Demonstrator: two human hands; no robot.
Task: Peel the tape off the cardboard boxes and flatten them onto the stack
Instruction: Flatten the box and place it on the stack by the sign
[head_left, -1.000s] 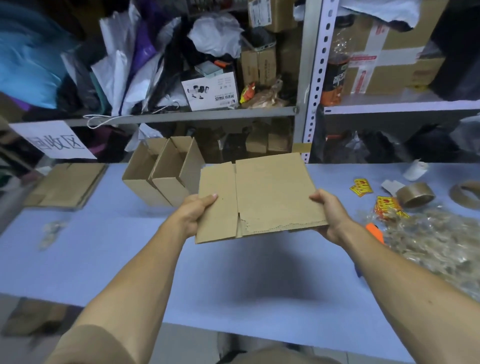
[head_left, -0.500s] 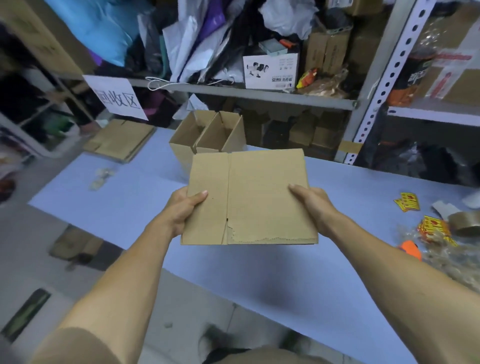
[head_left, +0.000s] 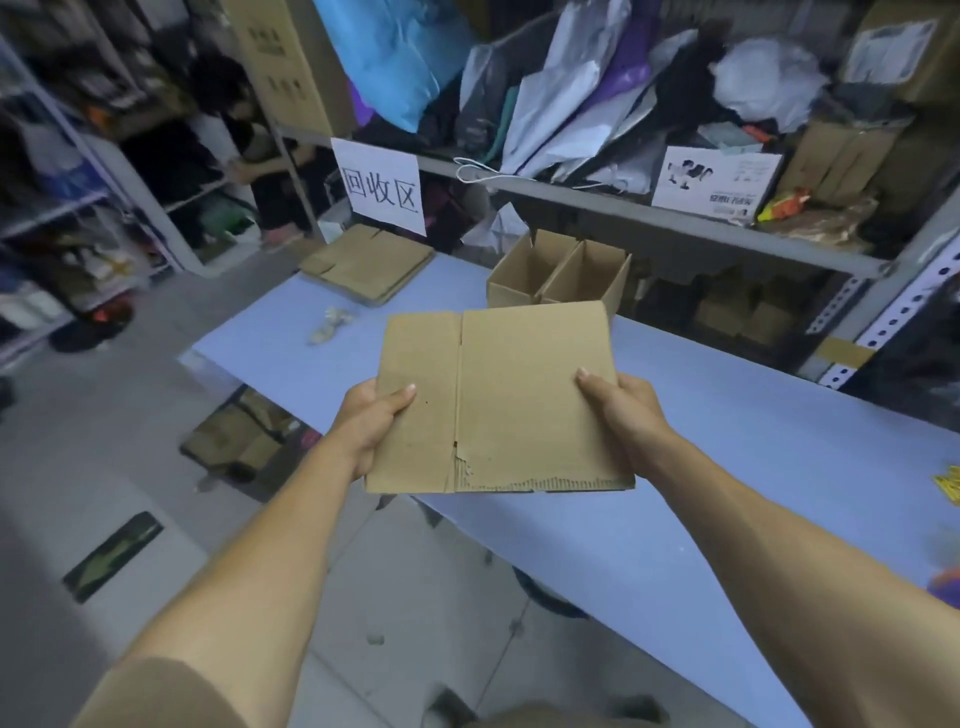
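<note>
- Cardboard box (head_left: 519, 395), flattened, held above the blue table (head_left: 727, 467); left hand (head_left: 371, 423) grips one side, right hand (head_left: 621, 410) the other
- Flat stack (head_left: 366, 262) lies at the table's far end

A: Left hand (head_left: 370, 422) and right hand (head_left: 621, 410): fingers hidden beneath the flattened box (head_left: 498, 400); only thumbs show.

B: Noted. Far open boxes (head_left: 561, 275): near walls partly covered by it.

A: Yellow labels (head_left: 950, 486), right: cut by frame edge. Print unreadable.

B: Far left, person (head_left: 244, 135) at shelves: blurred, partly behind the upright.
</note>
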